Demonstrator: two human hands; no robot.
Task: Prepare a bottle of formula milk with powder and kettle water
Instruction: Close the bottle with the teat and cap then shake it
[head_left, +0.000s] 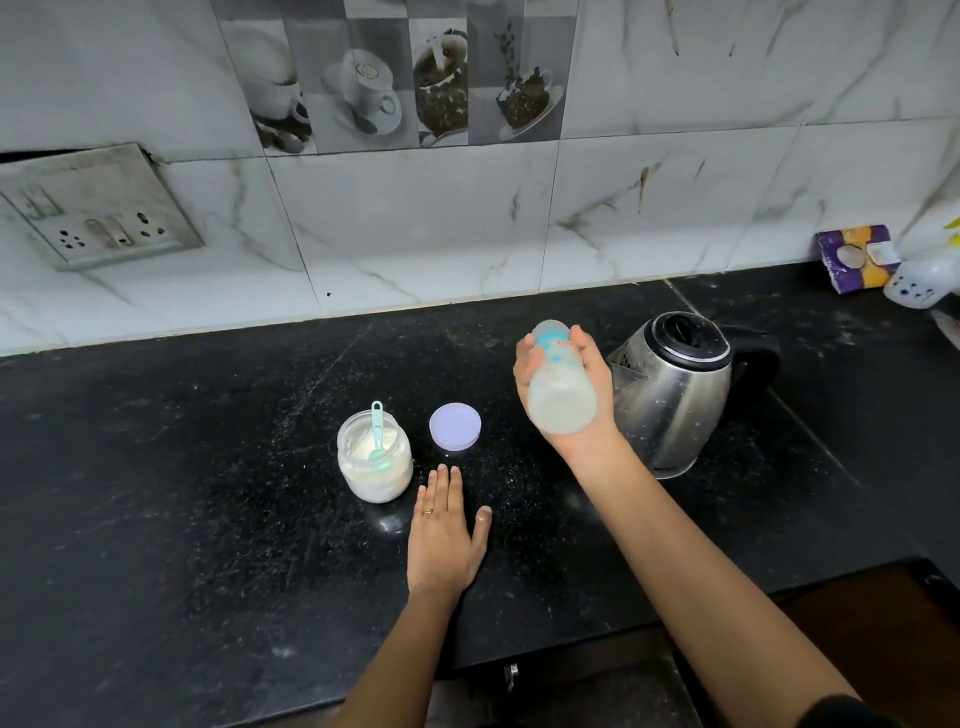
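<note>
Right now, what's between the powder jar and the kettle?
In the head view, a round lilac lid lies flat on the counter there, and the right hand holds the milky bottle tilted beside the kettle.

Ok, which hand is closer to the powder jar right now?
Left. The left hand rests flat on the counter just beside the powder jar; the right hand holds the bottle aloft farther right, by the kettle.

Black speckled countertop (208, 467); marble-look wall tiles (415, 223); grimy socket plate (98, 208).
</note>
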